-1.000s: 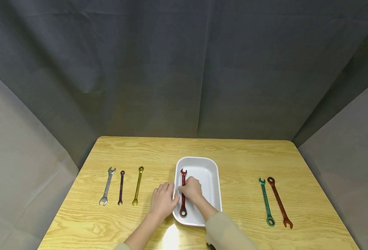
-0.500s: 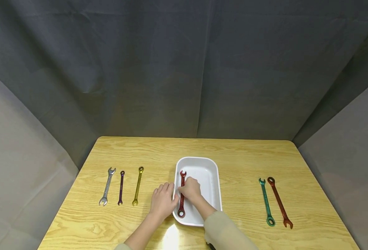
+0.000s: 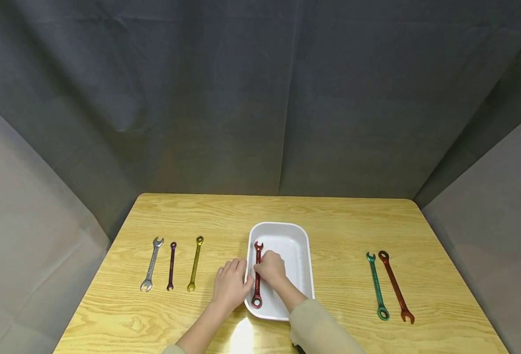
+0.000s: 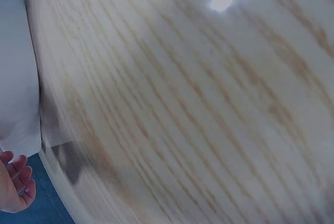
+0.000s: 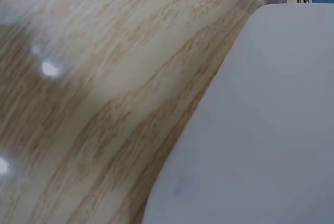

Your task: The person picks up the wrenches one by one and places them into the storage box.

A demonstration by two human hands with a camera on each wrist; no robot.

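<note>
A white tray (image 3: 288, 241) stands at the middle of the wooden table in the head view. Along its left side lies a red combination wrench (image 3: 257, 290), open end away from me and ring end near. My right hand (image 3: 271, 268) reaches into the tray and pinches this wrench about its middle. Part of the shaft is hidden behind the thumb and fingers. Outside the tray's left wall, my left hand (image 3: 229, 285) rests with relaxed fingers against it, the thumb over the rim.
On the table's left lie a silver open-end wrench (image 3: 152, 264), a purple wrench (image 3: 171, 265) and a yellow wrench (image 3: 195, 263). To the right lie a green wrench (image 3: 377, 285) and a larger orange-red wrench (image 3: 396, 287). Dark cloth (image 3: 225, 108) hangs behind the table.
The red wrench has shifted slightly left and toward me inside the tray, with the right hand on it. Over the last half second little moves. The left hand stays at the tray wall.
</note>
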